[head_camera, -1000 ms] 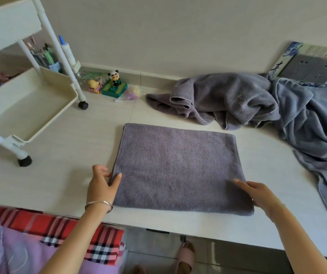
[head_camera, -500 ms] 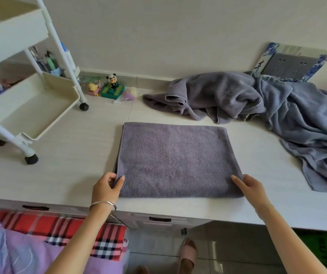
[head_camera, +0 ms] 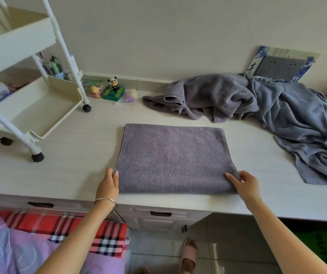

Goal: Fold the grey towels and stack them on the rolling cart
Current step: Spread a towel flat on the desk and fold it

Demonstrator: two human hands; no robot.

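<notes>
White surface (head_camera: 69, 171) spans the view. Rolling cart (head_camera: 40, 111) stands on it at far L, castors on the top, lower tray w/ nothing in it. Unfolded towels are heaped at far R: a grey-purple one (head_camera: 208, 95) beside a bigger blue-grey one (head_camera: 301, 125), the two touching. Folded towel (head_camera: 174, 157) lies flat at centre near the front edge, a neat rectangle, apart from cart & heap. Left hand (head_camera: 108, 183) is at its near-L corner, fingers (head_camera: 113, 173) curled round the edge, gripping. Right hand (head_camera: 245, 182) is at the near-R corner, thumb on top, pinching the cloth. Panda figurine (head_camera: 114, 84) sits by the wall, btw cart & heap.
</notes>
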